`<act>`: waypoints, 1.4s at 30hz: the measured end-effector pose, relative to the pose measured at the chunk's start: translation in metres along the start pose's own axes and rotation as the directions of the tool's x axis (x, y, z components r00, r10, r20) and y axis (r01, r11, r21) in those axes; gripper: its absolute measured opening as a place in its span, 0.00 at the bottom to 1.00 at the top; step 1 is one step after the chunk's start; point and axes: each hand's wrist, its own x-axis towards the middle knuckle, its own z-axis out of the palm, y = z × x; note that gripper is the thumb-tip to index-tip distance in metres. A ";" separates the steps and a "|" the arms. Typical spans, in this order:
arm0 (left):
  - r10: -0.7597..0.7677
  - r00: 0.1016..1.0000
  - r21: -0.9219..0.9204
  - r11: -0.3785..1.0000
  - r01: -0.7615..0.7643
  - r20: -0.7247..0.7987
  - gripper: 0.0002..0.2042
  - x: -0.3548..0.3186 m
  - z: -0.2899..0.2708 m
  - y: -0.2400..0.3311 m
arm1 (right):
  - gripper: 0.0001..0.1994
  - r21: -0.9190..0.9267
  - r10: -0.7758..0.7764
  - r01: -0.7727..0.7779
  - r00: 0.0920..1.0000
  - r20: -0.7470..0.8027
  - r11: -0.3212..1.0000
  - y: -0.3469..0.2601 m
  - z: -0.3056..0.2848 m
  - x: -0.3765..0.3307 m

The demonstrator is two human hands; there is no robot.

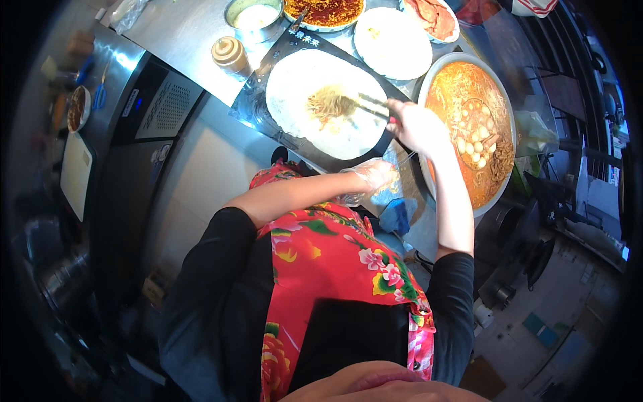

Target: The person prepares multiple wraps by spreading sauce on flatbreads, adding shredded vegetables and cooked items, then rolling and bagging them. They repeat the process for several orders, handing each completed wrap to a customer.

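Note:
My right hand (416,127) is closed around a pair of dark chopsticks (372,106). Their tips reach into a small heap of brown shredded filling (329,107), blurred by motion. Beneath the heap lies a thin, pale round wrapper (295,87), spread flat on a black board (263,100). My left hand (376,175) wears a clear plastic glove and rests by the counter's near edge, below the wrapper. Glare and the loose plastic hide how its fingers are placed. A blue cloth (397,216) is just below that hand.
A large pan (510,127) of red broth with eggs stands right of the board. Behind are a white plate (402,57), a bowl of red chili sauce (325,28), a metal pot (231,15) and a squat jar (231,55). A plate of reddish slices (429,20) sits farther back.

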 end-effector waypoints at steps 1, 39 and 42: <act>-0.052 0.998 -0.104 0.993 0.049 -0.026 0.16 -0.002 -0.001 0.001 | 0.19 0.017 -0.026 0.027 0.998 -0.051 0.999 0.003 -0.001 0.001; -0.320 0.938 -0.198 0.919 0.341 0.132 0.15 0.008 -0.054 0.070 | 0.35 -0.117 0.543 -0.540 0.840 -0.016 0.833 0.136 -0.001 -0.161; -0.322 0.942 -0.039 0.944 0.327 0.100 0.15 0.008 -0.051 0.076 | 0.33 -0.236 0.625 -0.605 0.780 0.017 0.761 0.131 0.026 -0.143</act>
